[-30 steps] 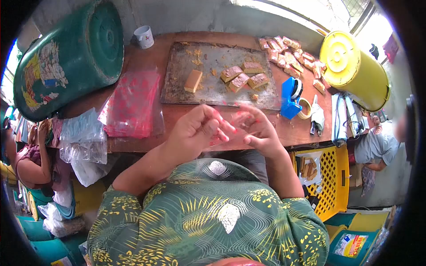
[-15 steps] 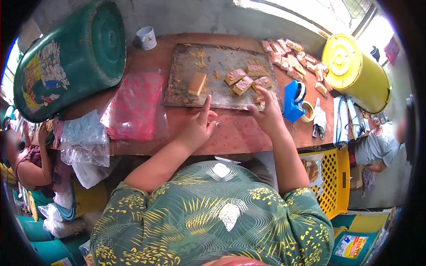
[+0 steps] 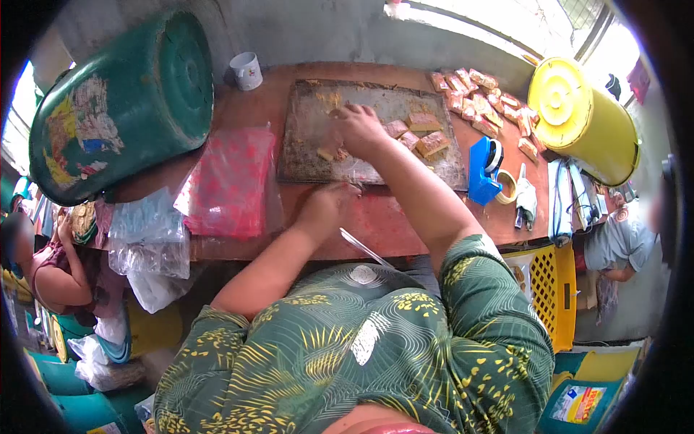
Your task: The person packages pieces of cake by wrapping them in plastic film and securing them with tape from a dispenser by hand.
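My right hand [image 3: 359,130] reaches over the dark metal tray [image 3: 300,170], its fingers curled down and blurred above a cake bar [image 3: 325,154]. Most of that bar is hidden, and whether the fingers grip it is unclear. Just in front of the tray's near edge is my left hand [image 3: 329,206], fingers drawn together. Something thin and see-through may be at its fingertips, too faint to make out. Several brown-topped cake bars [image 3: 432,143] lie on the tray's right side, beyond my right forearm.
Red-printed plastic wrappers [image 3: 228,181] and clear bags [image 3: 148,224] lie left. Rightward are a blue tape dispenser [image 3: 481,173], a tape roll [image 3: 507,186] and wrapped bars [image 3: 484,105]. A green drum [image 3: 123,116], a yellow bucket [image 3: 603,130] and a mug [image 3: 246,71] stand around.
My right hand has swung left from the group of bars to the single bar. My left hand has lowered slightly towards me, its pointing finger now folded in. The view has shifted a little.
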Tool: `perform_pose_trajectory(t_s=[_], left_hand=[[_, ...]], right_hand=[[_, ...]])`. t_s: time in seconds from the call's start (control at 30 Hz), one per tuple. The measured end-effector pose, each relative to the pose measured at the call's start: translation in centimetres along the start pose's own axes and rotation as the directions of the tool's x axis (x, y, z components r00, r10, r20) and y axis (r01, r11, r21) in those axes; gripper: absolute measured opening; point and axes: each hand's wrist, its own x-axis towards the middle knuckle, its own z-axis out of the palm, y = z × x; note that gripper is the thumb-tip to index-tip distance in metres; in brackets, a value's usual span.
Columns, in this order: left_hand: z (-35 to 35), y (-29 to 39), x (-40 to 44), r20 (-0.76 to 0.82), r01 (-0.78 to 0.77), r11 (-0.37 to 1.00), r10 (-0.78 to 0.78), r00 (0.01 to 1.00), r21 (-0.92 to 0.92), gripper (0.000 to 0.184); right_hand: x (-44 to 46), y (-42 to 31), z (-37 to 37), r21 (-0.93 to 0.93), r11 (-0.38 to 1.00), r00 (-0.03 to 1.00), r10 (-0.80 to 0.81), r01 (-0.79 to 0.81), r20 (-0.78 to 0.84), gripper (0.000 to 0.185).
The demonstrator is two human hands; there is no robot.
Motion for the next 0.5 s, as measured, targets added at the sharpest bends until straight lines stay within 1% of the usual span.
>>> perform_pose_trajectory(t_s=[0.03,0.07,0.1,0.17,0.2,0.27,0.3,0.37,0.4,0.43,0.5], left_hand=[[-0.8,0.1,0.6,-0.012,0.023,0.999,-0.023,1.000,0.026,0.024],[-1.3,0.3,1.0,-0.026,0.049,0.998,-0.048,0.999,0.050,0.025],[-1.7,0.4,1.3,-0.012,0.031,0.997,-0.030,0.999,0.075,0.025],[-2.0,0.5,1.4,0.016,-0.002,0.992,0.000,1.000,0.124,0.024],[-1.9,0.3,1.3,0.009,-0.008,0.993,0.007,1.000,0.114,0.024],[-1.6,0.1,1.3,-0.010,-0.027,0.995,0.028,1.000,0.097,0.025],[-1.8,0.4,1.3,-0.004,-0.010,0.994,0.010,1.000,0.107,0.025],[-2.1,1.2,1.5,0.010,0.016,0.991,-0.017,1.000,0.131,0.025],[-2.0,1.1,1.5,0.003,0.020,0.993,-0.020,1.000,0.116,0.025],[-2.0,0.8,1.5,-0.001,0.022,0.995,-0.022,1.000,0.102,0.025],[-1.8,0.6,1.3,-0.015,0.016,0.996,-0.015,1.000,0.086,0.025]], right_hand=[[-0.4,0.3,-1.2,0.006,0.999,0.999,0.035,-0.035,-0.001,0.025],[-1.2,0.8,-1.6,0.094,0.986,0.984,0.145,-0.135,-0.100,0.025],[-2.8,1.5,-3.6,0.202,0.970,0.979,0.165,-0.138,-0.120,0.033],[-6.3,2.6,-4.9,0.326,0.945,0.920,0.143,-0.018,-0.364,0.037],[-8.3,2.1,-6.2,0.383,0.923,0.917,0.190,-0.045,-0.350,0.039],[-12.3,1.1,-6.9,0.504,0.859,0.966,0.200,-0.093,-0.162,0.047],[-13.9,0.5,-7.0,0.557,0.821,0.979,0.194,-0.124,-0.068,0.052],[-16.6,0.0,-4.5,0.611,0.780,0.990,0.129,-0.135,0.053,0.052],[-17.1,-1.1,-4.4,0.596,0.799,0.997,0.073,-0.080,0.036,0.053],[-17.8,-1.6,-2.9,0.623,0.776,0.994,0.109,-0.094,0.014,0.054],[-18.7,-1.9,-1.5,0.642,0.743,0.980,0.184,-0.190,0.078,0.051]])
